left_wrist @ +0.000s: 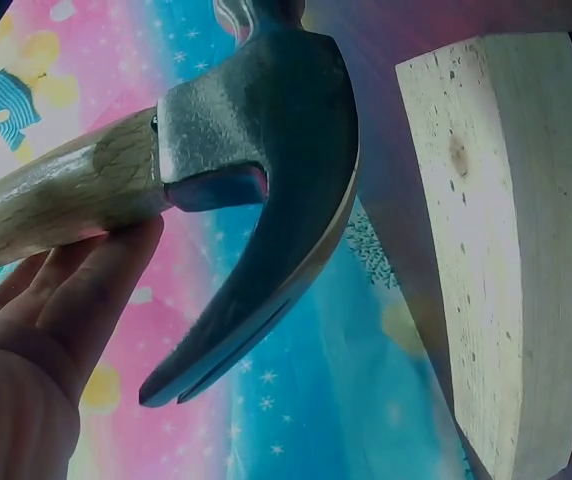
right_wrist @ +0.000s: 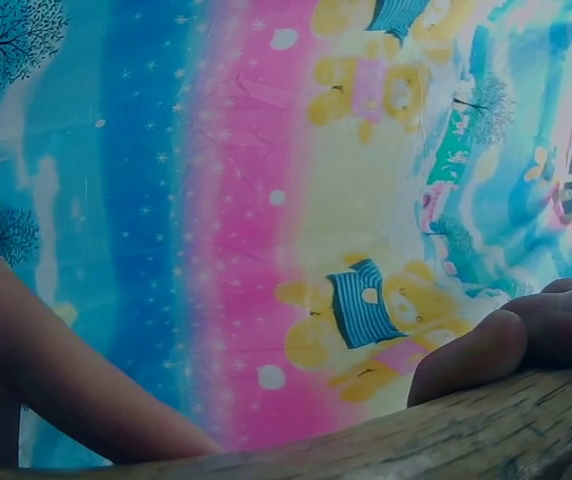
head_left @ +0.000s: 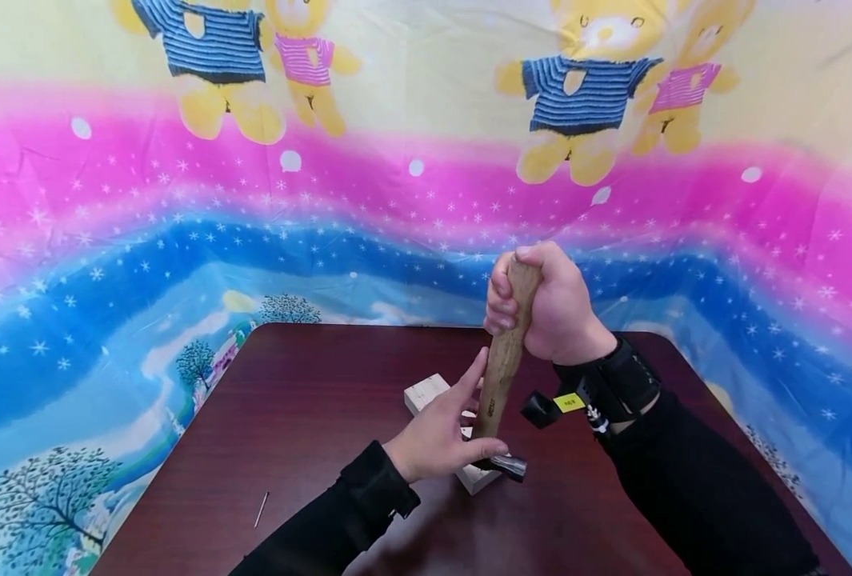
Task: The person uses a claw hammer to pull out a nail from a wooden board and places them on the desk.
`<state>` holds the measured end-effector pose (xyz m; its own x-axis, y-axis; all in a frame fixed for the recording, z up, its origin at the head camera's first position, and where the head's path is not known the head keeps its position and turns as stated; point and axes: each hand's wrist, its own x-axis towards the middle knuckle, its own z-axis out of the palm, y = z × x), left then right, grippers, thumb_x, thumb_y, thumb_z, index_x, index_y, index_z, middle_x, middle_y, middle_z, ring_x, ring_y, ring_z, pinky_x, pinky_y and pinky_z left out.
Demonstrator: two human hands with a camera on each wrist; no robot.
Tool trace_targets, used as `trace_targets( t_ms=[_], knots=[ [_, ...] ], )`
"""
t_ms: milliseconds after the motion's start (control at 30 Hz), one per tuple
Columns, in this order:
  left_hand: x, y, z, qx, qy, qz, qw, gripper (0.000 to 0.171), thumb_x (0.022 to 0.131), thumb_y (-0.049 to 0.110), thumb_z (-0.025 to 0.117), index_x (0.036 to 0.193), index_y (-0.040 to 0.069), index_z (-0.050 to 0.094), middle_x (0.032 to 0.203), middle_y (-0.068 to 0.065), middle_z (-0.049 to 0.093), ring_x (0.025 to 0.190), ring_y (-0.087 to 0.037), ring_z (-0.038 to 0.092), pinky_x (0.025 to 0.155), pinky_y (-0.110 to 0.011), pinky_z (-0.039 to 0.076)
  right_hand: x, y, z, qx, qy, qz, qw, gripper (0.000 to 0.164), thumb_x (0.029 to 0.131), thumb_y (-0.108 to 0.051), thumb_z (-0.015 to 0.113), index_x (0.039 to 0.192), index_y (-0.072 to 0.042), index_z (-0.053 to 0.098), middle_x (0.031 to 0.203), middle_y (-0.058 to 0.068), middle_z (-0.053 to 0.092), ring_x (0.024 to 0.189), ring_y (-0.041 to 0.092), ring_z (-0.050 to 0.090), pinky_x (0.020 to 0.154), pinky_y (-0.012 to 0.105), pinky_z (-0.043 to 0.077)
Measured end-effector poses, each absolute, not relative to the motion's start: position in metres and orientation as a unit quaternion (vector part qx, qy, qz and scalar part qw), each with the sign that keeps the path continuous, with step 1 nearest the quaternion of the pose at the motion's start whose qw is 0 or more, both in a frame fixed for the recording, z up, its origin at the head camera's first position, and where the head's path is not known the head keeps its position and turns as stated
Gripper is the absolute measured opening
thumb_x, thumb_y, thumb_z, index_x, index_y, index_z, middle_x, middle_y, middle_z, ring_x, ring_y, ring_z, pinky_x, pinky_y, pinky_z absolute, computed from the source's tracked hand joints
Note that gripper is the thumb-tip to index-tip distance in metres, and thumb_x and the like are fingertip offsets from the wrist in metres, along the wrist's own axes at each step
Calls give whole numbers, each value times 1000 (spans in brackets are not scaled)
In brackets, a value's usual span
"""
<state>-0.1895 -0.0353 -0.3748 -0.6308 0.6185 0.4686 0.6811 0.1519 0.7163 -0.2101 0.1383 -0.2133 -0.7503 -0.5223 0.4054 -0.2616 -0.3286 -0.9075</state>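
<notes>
A claw hammer (head_left: 503, 360) with a wooden handle stands tilted, its metal head low. My right hand (head_left: 561, 308) grips the upper end of the handle, fingers curled round the wood. Near the hammer's head, my left hand (head_left: 436, 440) touches the handle with extended fingers and thumb apart. Behind the left hand lies a pale wooden block (head_left: 426, 390), partly hidden. The left wrist view shows the curved claw (left_wrist: 296, 220) close up, apart from the block (left_wrist: 486, 250). In the right wrist view, the handle (right_wrist: 416, 440) crosses the bottom below my right fingers (right_wrist: 476, 360).
A thin nail (head_left: 262, 510) lies on the dark red table (head_left: 310, 392), left of my left forearm. A printed cloth (head_left: 411, 208) with bears and snowflakes hangs behind and around the table. A black camera (head_left: 541, 408) juts from my right wrist.
</notes>
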Motion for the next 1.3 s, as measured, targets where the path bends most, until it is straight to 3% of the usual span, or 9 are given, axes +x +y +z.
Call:
trace_targets(
  t_ms=[167, 467, 1000, 1200, 1300],
  knots=[
    [-188, -36, -376, -427, -767, -473, 69, 103, 92, 11, 74, 162, 22, -1, 126, -14, 62, 112, -17, 62, 87, -24, 53, -210, 138, -213, -349, 566, -741, 90, 47, 101, -30, 19, 68, -9, 45, 60, 3, 37, 52, 19, 36, 55, 37, 36],
    [-187, -41, -377, -424, -751, -498, 83, 95, 93, -1, 68, 162, 22, 7, 122, -19, 63, 105, -20, 66, 78, -23, 55, -212, 135, -215, -340, 549, -755, 112, 47, 101, -31, 20, 68, -9, 46, 59, 1, 37, 52, 18, 35, 56, 35, 36],
    [-184, -51, -381, -415, -744, -516, 83, 95, 90, -9, 68, 162, 17, 13, 116, -19, 65, 97, -18, 69, 79, -24, 56, -218, 131, -219, -325, 551, -757, 132, 49, 103, -29, 19, 74, -4, 49, 65, 8, 40, 59, 26, 45, 64, 40, 45],
    [-181, -54, -380, -402, -754, -515, 66, 96, 90, -7, 69, 162, 20, 12, 115, -17, 65, 99, -17, 69, 80, -24, 56, -219, 131, -219, -316, 564, -753, 126, 51, 105, -30, 22, 76, -2, 52, 67, 13, 50, 64, 31, 56, 73, 49, 52],
    [-180, -56, -381, -399, -757, -514, 61, 97, 90, -5, 70, 162, 22, 11, 116, -15, 65, 101, -16, 67, 79, -25, 56, -220, 132, -219, -305, 605, -730, 89, 52, 107, -32, 26, 80, 2, 56, 72, 19, 57, 70, 38, 63, 79, 54, 53]
  ],
)
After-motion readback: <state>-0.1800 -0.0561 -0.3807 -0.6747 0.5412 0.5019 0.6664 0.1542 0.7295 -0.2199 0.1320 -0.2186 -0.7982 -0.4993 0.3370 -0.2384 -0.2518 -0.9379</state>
